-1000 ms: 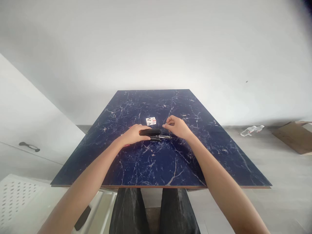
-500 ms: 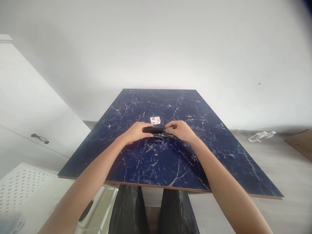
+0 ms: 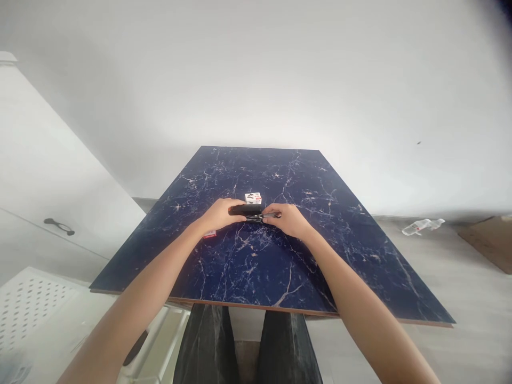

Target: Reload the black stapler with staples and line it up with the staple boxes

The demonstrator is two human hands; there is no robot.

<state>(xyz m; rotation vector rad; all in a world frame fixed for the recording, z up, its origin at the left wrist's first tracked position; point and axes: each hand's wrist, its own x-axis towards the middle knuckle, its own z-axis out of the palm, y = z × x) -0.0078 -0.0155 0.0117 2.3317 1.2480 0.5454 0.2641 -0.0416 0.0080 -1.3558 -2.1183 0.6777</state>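
A black stapler (image 3: pixel 245 210) lies lengthwise between my hands over the middle of the table, its top part lifted from a metallic lower part. My left hand (image 3: pixel 221 214) is closed around its left end, thumb below and fingers above. At the right end, the fingers of my right hand (image 3: pixel 286 217) pinch the metallic part. Just behind the stapler stands a small white box (image 3: pixel 253 198) with black and red print. A small red-and-white box (image 3: pixel 209 234) lies by my left wrist, partly covered by it.
The table (image 3: pixel 256 272) has a dark blue marble-patterned top with a brown edge. A white cabinet (image 3: pixel 52 176) with a dark handle stands on the left. Clear plastic bottles (image 3: pixel 422 226) and a cardboard box (image 3: pixel 490 240) lie on the floor at right.
My right hand has moved slightly left and down along the stapler, to its metallic part. My left hand keeps its hold. More of the red-and-white box shows.
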